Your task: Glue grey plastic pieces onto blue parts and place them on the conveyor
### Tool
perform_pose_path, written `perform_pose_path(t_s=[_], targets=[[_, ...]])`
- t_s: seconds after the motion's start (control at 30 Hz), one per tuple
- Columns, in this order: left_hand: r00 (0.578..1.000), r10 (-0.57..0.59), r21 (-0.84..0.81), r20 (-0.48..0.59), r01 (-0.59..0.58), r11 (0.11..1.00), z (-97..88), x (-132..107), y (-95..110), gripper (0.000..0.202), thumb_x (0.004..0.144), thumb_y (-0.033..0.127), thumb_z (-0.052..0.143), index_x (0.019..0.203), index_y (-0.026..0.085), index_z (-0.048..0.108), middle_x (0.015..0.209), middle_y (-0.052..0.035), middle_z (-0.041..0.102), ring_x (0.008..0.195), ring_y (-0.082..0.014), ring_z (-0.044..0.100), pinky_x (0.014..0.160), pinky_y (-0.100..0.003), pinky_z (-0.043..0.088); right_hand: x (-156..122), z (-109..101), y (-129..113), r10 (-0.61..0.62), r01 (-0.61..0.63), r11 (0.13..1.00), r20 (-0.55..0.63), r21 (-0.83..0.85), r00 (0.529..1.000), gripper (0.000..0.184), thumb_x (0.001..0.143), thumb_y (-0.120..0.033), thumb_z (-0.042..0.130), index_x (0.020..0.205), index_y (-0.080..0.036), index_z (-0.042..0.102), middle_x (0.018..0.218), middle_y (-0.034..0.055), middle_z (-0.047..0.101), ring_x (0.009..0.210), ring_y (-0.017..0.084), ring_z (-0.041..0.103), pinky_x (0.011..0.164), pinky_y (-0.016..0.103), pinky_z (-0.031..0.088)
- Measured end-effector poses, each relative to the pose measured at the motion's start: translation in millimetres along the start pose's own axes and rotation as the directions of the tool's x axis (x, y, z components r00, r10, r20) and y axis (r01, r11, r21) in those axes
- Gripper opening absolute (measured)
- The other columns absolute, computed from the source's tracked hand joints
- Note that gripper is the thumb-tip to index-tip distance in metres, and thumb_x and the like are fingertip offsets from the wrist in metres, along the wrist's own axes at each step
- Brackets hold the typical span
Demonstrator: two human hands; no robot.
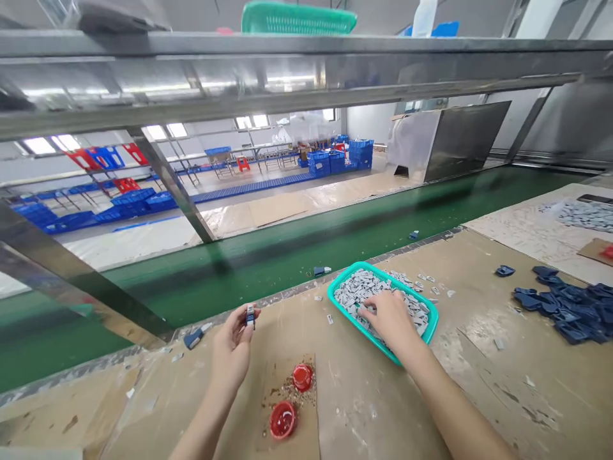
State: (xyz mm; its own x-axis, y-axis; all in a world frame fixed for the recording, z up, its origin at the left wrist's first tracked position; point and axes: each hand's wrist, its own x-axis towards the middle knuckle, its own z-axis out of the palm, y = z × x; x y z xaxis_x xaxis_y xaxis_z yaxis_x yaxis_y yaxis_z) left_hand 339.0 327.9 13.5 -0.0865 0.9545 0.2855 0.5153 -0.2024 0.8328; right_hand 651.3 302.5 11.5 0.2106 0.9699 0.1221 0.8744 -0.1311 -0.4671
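My left hand (233,348) is closed around a small dark blue and grey plastic part (250,315), held upright between thumb and fingers above the bench. Over to the right, my right hand (389,316) reaches into a turquoise plastic basket (433,326), its fingers curled down among many small grey plastic pieces (360,285). Whether those fingertips grip a piece is hidden. Two small red bowls stand on a cardboard strip between my arms: one (302,377) farther off and one (282,420) nearer, with shiny contents.
A green conveyor belt (287,246) runs behind the bench, carrying blue-grey parts (322,271). Dark blue parts (575,306) lie piled at right. Another blue-grey part (193,338) lies at the bench's left edge. A metal shelf (306,70) crosses overhead, with a slanted post (172,185) at left.
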Motion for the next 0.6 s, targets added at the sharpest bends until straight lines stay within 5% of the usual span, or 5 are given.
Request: perform_pose_path(t_s=[0.23, 0.4, 0.5, 0.6], targets=[[0.982, 0.148, 0.306, 0.113, -0.176, 0.935, 33.6, 76, -26, 0.033, 0.082, 0.016, 0.044, 0.113, 0.018, 0.056, 0.109, -0.0127, 0.065, 0.098, -0.0284, 0.061, 0.085, -0.045, 0.046, 2, 11, -10, -0.018, 0.021, 0.999, -0.075, 0.046, 0.997, 0.016, 0.081, -0.017, 0.058, 0.068, -0.019, 0.068, 0.08, 0.0115, 0.062, 0.093, 0.031, 0.049, 0.062, 0.031, 0.036], [0.964, 0.229, 0.412, 0.133, -0.264, 0.872, 57.6, 112, -27, 0.034, 0.087, 0.023, 0.05, 0.121, 0.015, 0.051, 0.127, -0.0131, 0.052, 0.119, -0.0286, 0.046, 0.096, -0.053, 0.036, -3, 6, -8, -0.069, 0.085, 0.99, -0.141, 0.11, 0.988, 0.017, 0.089, -0.019, 0.047, 0.086, -0.019, 0.064, 0.084, 0.008, 0.063, 0.09, 0.025, 0.053, 0.071, 0.031, 0.042], [0.937, 0.274, 0.407, 0.215, -0.341, 0.847, 76.8, 119, -20, 0.034, 0.086, 0.029, 0.054, 0.119, 0.017, 0.053, 0.129, -0.0105, 0.049, 0.119, -0.0277, 0.045, 0.097, -0.054, 0.035, -11, 0, -10, -0.099, 0.151, 0.944, -0.185, 0.293, 0.978, 0.026, 0.091, -0.025, 0.043, 0.111, -0.02, 0.058, 0.091, 0.0076, 0.063, 0.088, 0.023, 0.056, 0.073, 0.032, 0.045], [0.894, 0.286, 0.348, 0.345, -0.404, 0.846, 95.9, 117, -11, 0.031, 0.085, 0.029, 0.055, 0.114, 0.017, 0.055, 0.122, -0.0093, 0.055, 0.11, -0.025, 0.052, 0.091, -0.049, 0.042, -24, -4, -21, -0.17, 0.227, 0.796, -0.153, 0.56, 0.973, 0.027, 0.093, -0.03, 0.04, 0.108, -0.024, 0.061, 0.098, 0.0063, 0.063, 0.089, 0.022, 0.059, 0.071, 0.03, 0.047]])
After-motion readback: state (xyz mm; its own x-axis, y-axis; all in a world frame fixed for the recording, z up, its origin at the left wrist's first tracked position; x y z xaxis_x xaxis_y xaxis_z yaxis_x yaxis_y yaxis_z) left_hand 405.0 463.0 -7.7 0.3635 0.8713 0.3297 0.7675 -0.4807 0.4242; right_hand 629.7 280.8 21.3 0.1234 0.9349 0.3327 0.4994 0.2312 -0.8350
